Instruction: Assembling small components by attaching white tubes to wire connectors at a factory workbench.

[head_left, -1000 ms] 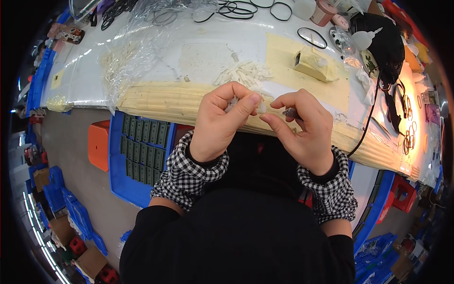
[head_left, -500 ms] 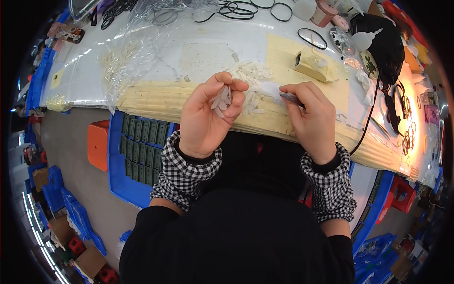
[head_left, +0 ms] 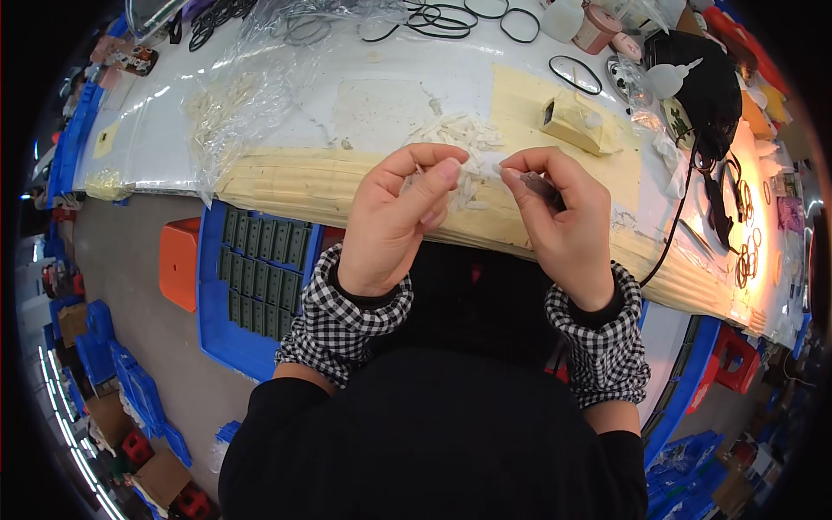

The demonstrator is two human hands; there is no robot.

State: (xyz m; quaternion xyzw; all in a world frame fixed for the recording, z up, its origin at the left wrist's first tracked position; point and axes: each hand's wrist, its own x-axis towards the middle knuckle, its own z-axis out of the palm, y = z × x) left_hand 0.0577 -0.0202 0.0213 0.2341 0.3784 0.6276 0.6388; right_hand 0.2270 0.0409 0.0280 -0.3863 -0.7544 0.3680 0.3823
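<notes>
My left hand (head_left: 394, 212) is closed over the near edge of the table, thumb laid toward the curled index finger. Small pale strips were in its palm a moment ago; the fingers now mostly hide them. Close by on the right, my right hand (head_left: 568, 217) pinches with thumb and index finger. A small dark grey-brown piece (head_left: 542, 187) sits within its fingers; its kind cannot be made out. The fingertips of both hands point toward each other, a small gap apart. Just beyond them lies a loose pile of thin whitish strips (head_left: 459, 132).
Yellowish padding (head_left: 286, 178) runs along the table edge. Farther off are a yellow taped block (head_left: 576, 128), black rings (head_left: 575, 75) and clear plastic film (head_left: 230, 113). A blue crate (head_left: 217, 325) of dark green parts and an orange stool (head_left: 180, 264) stand lower left.
The left hand has turned and its thumb has come over the fingers, covering the strips. The right hand has moved slightly left, closer to it, and more of the dark piece shows.
</notes>
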